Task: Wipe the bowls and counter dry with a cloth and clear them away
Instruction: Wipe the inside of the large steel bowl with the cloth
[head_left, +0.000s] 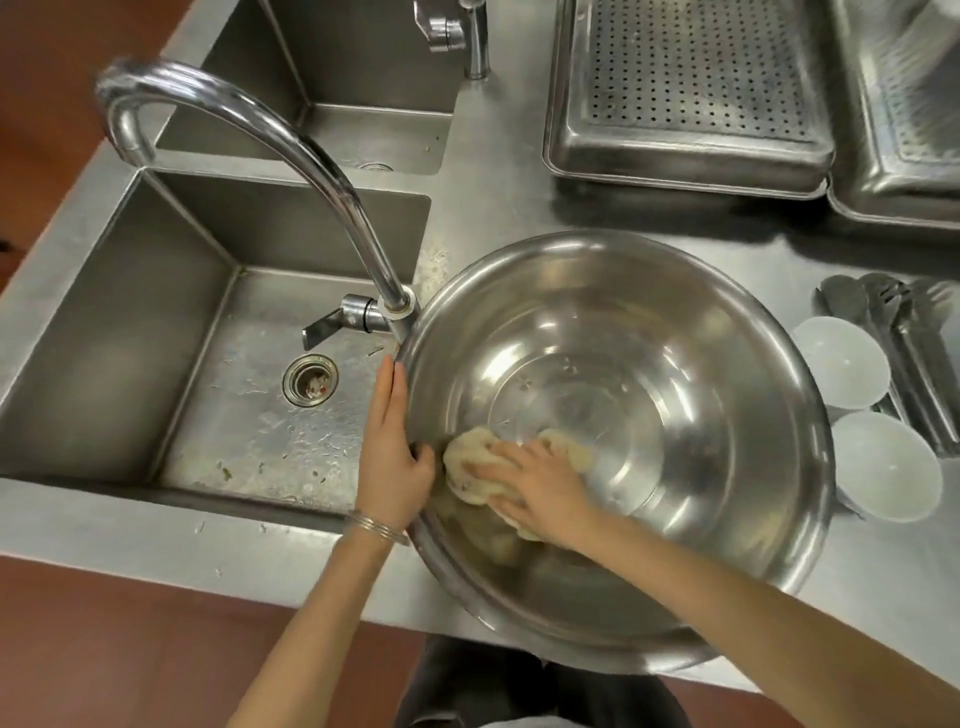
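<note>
a wide steel bowl (675, 415) sits on the steel counter (493, 208) just right of the sink (208, 364), its rim close against the base of the curved faucet (260, 130). the bowl's polished inside gleams, with ringed ridges round a flat bottom and a few droplets. the left hand (392, 447) grips the bowl's left rim, thumb hooked inside and fingers lying along the outer wall. the right hand (535, 483), fingers spread flat, presses a crumpled beige cloth (467, 462) against the inner wall near that rim. two small white bowls (839, 361) stand at the counter's right beside steel utensils (909, 338).
</note>
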